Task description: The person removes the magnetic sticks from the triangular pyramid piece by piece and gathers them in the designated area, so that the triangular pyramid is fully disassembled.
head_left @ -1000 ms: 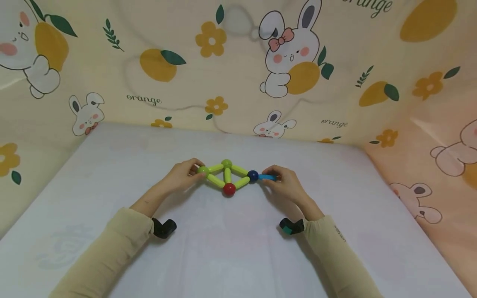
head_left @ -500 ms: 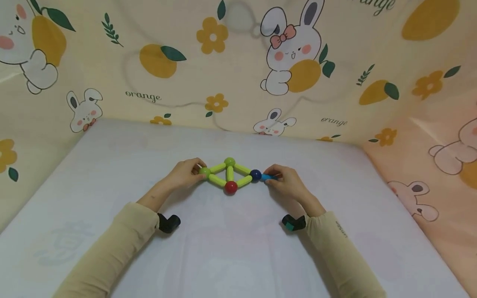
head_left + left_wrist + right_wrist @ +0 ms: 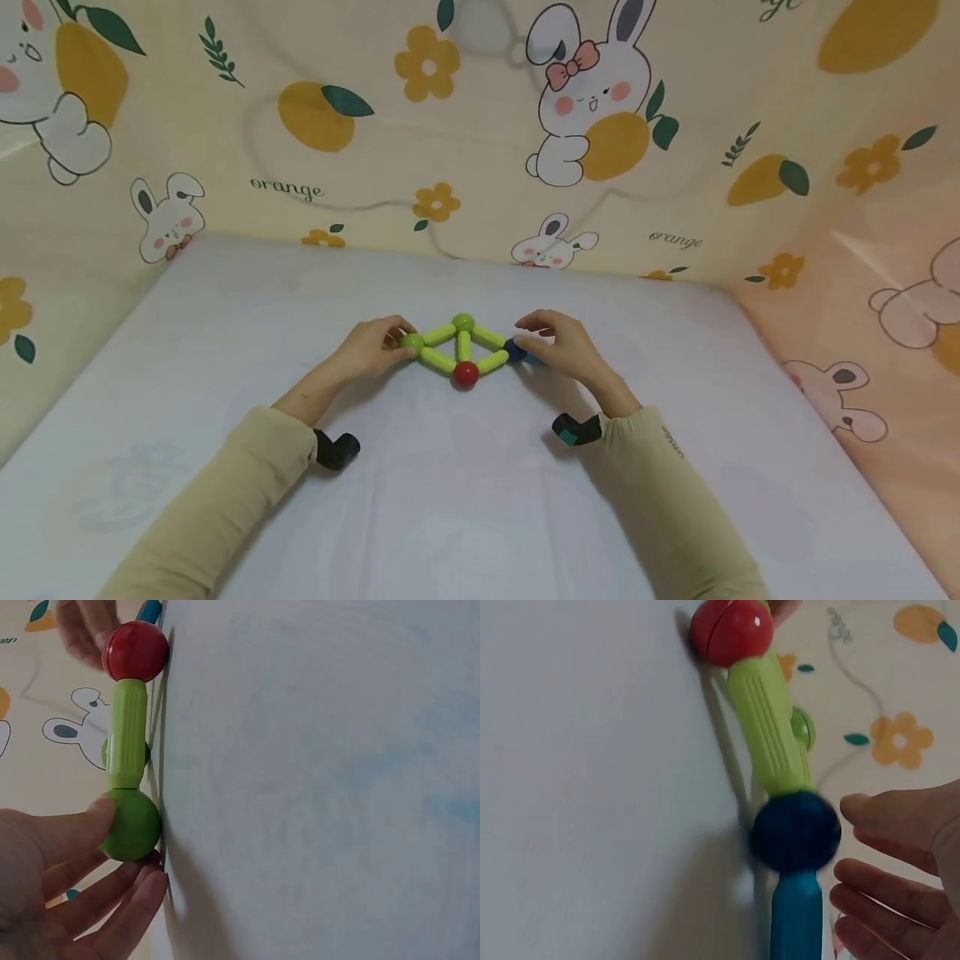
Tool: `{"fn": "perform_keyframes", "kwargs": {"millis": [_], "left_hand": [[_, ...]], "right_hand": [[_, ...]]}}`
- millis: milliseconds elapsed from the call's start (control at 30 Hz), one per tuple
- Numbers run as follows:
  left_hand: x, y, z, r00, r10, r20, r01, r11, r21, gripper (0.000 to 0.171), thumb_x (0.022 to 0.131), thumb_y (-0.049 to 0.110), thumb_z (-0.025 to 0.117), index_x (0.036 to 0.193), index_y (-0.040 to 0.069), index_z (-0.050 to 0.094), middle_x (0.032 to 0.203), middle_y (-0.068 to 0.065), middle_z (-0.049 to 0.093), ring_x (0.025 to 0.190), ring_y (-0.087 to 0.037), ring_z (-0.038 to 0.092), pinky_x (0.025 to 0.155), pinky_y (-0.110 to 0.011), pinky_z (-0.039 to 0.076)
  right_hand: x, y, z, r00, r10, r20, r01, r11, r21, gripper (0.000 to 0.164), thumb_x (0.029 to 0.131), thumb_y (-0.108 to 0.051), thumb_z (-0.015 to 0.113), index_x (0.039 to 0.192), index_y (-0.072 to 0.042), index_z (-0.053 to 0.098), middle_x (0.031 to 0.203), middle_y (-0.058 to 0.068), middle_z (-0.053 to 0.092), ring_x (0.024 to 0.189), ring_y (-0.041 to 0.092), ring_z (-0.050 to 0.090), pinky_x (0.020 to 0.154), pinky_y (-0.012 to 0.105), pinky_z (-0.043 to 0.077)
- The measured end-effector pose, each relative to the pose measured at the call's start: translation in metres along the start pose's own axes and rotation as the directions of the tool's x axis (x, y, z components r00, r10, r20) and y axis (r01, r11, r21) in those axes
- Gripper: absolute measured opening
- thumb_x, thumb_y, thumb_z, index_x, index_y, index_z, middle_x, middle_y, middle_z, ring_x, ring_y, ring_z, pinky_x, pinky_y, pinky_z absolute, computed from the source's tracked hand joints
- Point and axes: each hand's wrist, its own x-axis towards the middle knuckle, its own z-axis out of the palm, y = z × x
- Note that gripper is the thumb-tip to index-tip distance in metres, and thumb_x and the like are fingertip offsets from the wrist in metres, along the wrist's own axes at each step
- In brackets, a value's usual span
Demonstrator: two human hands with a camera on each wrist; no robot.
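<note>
On bench [image 3: 465, 500], could twist glossy green ball [image 3: 133, 831] from pinching left fingers [image 3: 135, 906] by bumping navy ball [image 3: 796, 832] with unclasped right fingers [image 3: 889, 887].

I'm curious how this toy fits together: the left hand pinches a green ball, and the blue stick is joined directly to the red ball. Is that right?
Not quite: the blue stick is joined to the dark blue ball, not the red ball, as the right wrist view shows. The left hand does pinch a green ball.
</note>
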Motion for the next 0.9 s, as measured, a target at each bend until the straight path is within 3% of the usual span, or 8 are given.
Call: {"fn": "perform_keyframes", "kwargs": {"millis": [433, 733, 900], "left_hand": [[0.001, -0.004, -0.001, 1.000, 0.004, -0.014, -0.004, 1.000, -0.001, 0.029, 0.092, 0.015, 0.063, 0.117, 0.001, 0.059, 0.111, -0.022, 0.064, 0.104, -0.035, 0.061, 0.091, -0.045, 0.050], [-0.001, -0.011, 0.000, 1.000, -0.025, -0.015, 0.024, 0.999, -0.043, 0.032, 0.091, 0.018, 0.065, 0.120, 0.005, 0.060, 0.114, -0.019, 0.064, 0.106, -0.034, 0.061, 0.093, -0.045, 0.048], [-0.001, -0.015, 0.001, 1.000, -0.012, -0.010, 0.011, 0.998, -0.062, 0.032, 0.091, 0.019, 0.065, 0.120, 0.006, 0.061, 0.112, -0.018, 0.065, 0.106, -0.034, 0.061, 0.093, -0.047, 0.048]], "right_hand": [[0.040, -0.035, 0.039, 0.994, -0.106, 0.017, 0.103, 0.988, 0.116, 0.028, 0.090, -0.015, 0.067, 0.115, -0.006, 0.066, 0.120, 0.010, 0.063, 0.119, 0.025, 0.054, 0.102, 0.041, 0.044], [0.051, -0.047, 0.054, 0.983, -0.148, 0.112, 0.137, 0.986, 0.096, 0.028, 0.090, -0.015, 0.067, 0.116, -0.005, 0.067, 0.125, 0.013, 0.058, 0.122, 0.029, 0.051, 0.106, 0.047, 0.040], [0.056, -0.048, 0.063, 0.977, -0.146, 0.157, 0.136, 0.988, 0.072, 0.026, 0.089, -0.015, 0.068, 0.114, -0.007, 0.069, 0.122, 0.012, 0.057, 0.115, 0.028, 0.052, 0.100, 0.045, 0.043]]}}
